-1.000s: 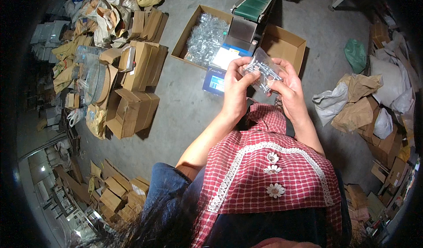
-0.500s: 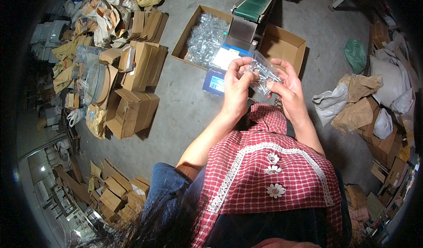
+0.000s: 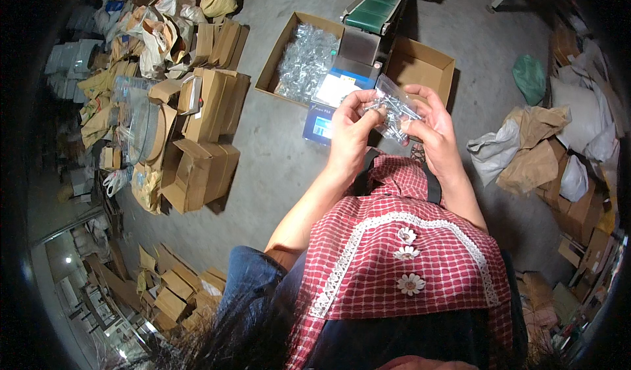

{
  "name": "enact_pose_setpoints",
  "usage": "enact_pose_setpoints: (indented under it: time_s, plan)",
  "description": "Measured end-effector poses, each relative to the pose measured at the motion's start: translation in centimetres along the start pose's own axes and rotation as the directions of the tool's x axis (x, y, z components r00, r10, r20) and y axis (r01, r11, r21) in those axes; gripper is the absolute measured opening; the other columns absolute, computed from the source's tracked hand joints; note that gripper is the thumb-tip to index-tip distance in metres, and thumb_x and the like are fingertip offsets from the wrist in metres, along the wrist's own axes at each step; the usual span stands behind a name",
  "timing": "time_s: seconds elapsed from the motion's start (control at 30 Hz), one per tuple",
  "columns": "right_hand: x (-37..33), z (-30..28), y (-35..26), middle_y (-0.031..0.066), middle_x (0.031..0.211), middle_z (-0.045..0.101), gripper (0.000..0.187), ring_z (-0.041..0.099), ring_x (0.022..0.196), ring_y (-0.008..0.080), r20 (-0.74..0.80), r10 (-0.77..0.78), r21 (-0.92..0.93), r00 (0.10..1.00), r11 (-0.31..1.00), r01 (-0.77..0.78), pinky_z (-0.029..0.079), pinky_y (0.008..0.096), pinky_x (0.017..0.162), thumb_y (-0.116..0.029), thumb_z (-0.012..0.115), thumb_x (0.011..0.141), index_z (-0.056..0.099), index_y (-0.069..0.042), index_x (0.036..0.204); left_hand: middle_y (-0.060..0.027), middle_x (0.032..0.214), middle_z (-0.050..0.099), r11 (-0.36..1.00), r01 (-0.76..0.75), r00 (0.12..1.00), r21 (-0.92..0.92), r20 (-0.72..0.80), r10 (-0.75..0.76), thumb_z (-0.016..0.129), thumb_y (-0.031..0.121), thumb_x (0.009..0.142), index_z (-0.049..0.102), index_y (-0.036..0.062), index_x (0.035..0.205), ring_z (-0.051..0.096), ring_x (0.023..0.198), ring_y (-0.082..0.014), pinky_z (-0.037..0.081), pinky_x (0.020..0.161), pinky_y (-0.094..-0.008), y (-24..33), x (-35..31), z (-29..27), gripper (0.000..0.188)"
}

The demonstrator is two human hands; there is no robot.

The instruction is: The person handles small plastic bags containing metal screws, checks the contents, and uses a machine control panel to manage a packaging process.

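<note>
A small clear plastic bag of screws (image 3: 394, 111) is held up between my two hands, above my lap. My left hand (image 3: 353, 128) pinches its left side between thumb and curled fingers. On the other side, my right hand (image 3: 430, 125) grips the bag with the thumb pressed on the front and the fingers behind. Loose metal screws show through the plastic, lying at various angles. Just beyond my left hand stands a blue and white weighing scale (image 3: 338, 88). Behind it is a cardboard box (image 3: 266, 80) heaped with similar filled clear bags (image 3: 307, 61).
A green conveyor belt (image 3: 378, 8) slopes down to a metal chute (image 3: 359, 46). Right of it sits an open cardboard box (image 3: 427, 67). Cartons (image 3: 204, 172) and sacks (image 3: 161, 31) crowd the left; more sacks (image 3: 536, 146) and a green bag (image 3: 529, 79) lie at right.
The bag stays between both hands, with small shifts of the fingers and the screws inside. The surroundings have shifted slightly in view.
</note>
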State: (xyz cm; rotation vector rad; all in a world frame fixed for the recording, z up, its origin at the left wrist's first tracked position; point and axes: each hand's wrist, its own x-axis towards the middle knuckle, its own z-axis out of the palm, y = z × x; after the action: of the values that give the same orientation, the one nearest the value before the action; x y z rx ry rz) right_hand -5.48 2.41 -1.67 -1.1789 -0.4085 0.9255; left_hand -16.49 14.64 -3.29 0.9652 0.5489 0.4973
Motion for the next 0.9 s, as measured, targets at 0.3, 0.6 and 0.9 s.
enact_pose_setpoints:
  time_s: [0.3,0.6,0.9]
  plan:
    - [-0.12,-0.42,-0.24,0.0064,0.103,0.06,0.055,0.056,0.08,0.0078,0.01,-0.014,0.01,1.0,1.0,0.014,0.046,0.0217,0.062,0.0,0.061,0.082,0.044,-0.004,0.134,-0.0011,0.097,0.062,0.996,-0.043,0.999,0.081,-0.012,0.044,0.059,0.007,0.095,0.059,0.0022,0.109,0.057,0.083,-0.007,0.048,0.07,-0.0227,0.15,0.11,0.41,0.014]
    - [-0.49,-0.6,-0.27,0.0062,0.104,0.06,0.053,0.056,0.079,0.007,0.029,-0.01,0.019,1.0,1.0,0.009,0.045,0.0207,0.061,0.0,0.061,0.082,0.044,-0.005,0.132,-0.0004,0.097,0.062,0.996,-0.049,0.999,0.072,0.009,0.048,0.059,0.009,0.095,0.059,0.0036,0.105,0.057,0.083,-0.0066,0.048,0.068,-0.0221,0.28,0.06,0.53,0.011]
    - [-0.72,-0.8,-0.3,0.0055,0.104,0.063,0.058,0.058,0.083,0.0081,0.014,-0.01,-0.015,1.0,1.0,0.01,0.046,0.0218,0.063,-0.003,0.059,0.079,0.045,-0.006,0.135,-0.0023,0.097,0.063,0.992,-0.063,0.997,0.112,0.058,0.057,0.065,0.006,0.086,0.06,0.0022,0.104,0.057,0.09,-0.0099,0.044,0.083,-0.0248,0.75,-0.16,1.09,0.019]
